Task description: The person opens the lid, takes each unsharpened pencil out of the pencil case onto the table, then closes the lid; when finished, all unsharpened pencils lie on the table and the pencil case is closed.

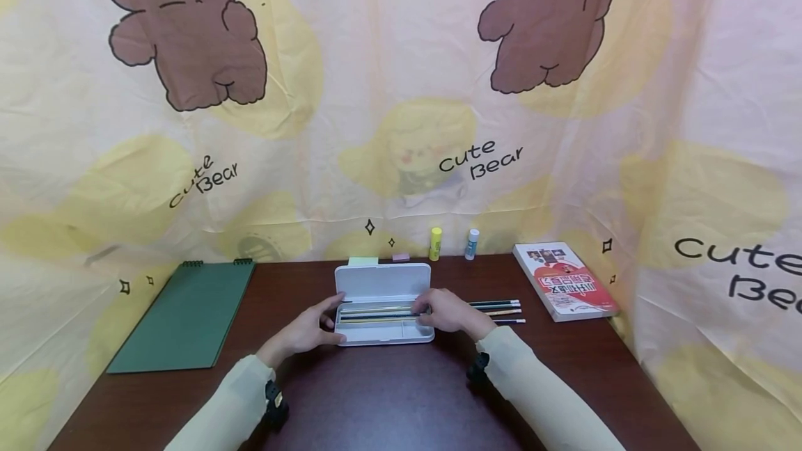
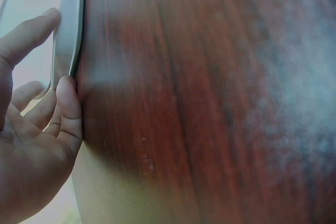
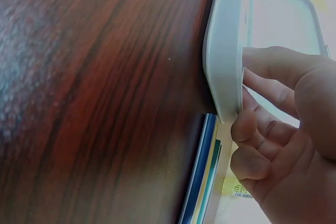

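An open white pencil case lies on the table with its lid raised at the back. Several pencils lie lengthwise inside it. My left hand holds the case's left end, thumb at the front corner and fingers farther back; in the left wrist view the thumb presses the case's side. My right hand is over the right end, thumb and forefinger reaching past the rim over the pencils, the other fingers curled outside. I cannot tell whether its fingertips pinch a pencil.
More pencils lie right of the case, partly behind my right hand. A book is at the far right, a green spiral pad at the left. Yellow and blue-white glue sticks stand at the back, near a small pink block.
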Available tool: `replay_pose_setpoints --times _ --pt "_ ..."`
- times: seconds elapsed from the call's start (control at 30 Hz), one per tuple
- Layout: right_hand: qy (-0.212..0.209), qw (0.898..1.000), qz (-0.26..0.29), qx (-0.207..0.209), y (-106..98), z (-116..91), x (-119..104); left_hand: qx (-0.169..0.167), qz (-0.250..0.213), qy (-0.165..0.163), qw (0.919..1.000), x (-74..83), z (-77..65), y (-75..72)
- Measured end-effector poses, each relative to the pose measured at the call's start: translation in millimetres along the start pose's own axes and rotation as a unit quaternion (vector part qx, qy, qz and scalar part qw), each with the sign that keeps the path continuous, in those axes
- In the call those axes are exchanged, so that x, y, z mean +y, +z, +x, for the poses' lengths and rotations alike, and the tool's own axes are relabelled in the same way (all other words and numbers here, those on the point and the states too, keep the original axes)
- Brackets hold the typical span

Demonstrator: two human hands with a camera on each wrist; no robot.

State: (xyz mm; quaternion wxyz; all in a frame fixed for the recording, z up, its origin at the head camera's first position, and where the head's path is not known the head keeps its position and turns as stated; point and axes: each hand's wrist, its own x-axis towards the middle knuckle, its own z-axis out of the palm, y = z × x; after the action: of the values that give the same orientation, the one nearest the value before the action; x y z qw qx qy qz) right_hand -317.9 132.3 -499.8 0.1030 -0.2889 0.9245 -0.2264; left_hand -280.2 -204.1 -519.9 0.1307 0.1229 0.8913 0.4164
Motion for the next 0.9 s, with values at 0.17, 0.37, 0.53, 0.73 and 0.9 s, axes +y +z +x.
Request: replay_pose_setpoints --times 0.17,0.37,0.53,0.73,0.9 --pt "0.015 1.000 0.011 -0.001 0.3 -0.8 -0.5 0.000 -0.001 -0.003 1.0000 1.2 -0.8 -0.1" --pt "0.015 1.000 0.012 0.007 0.5 -2.0 -2.1 -0.002 0.000 0.005 1.0000 0.4 -0.8 -0.6" --pt "0.016 1.000 0.003 0.010 1.4 -1.5 -2.1 -0.004 -0.001 0.008 1.0000 -0.7 -0.6 -0.3" --pt "0.024 1.000 0.009 0.008 0.9 -1.5 -4.2 -0.005 -0.002 0.008 1.0000 -0.4 0.0 -0.5" --pt "0.033 0.999 0.010 0.005 0.1 -1.6 -6.8 -0.005 -0.003 0.010 0.9999 -0.7 0.1 -0.9"
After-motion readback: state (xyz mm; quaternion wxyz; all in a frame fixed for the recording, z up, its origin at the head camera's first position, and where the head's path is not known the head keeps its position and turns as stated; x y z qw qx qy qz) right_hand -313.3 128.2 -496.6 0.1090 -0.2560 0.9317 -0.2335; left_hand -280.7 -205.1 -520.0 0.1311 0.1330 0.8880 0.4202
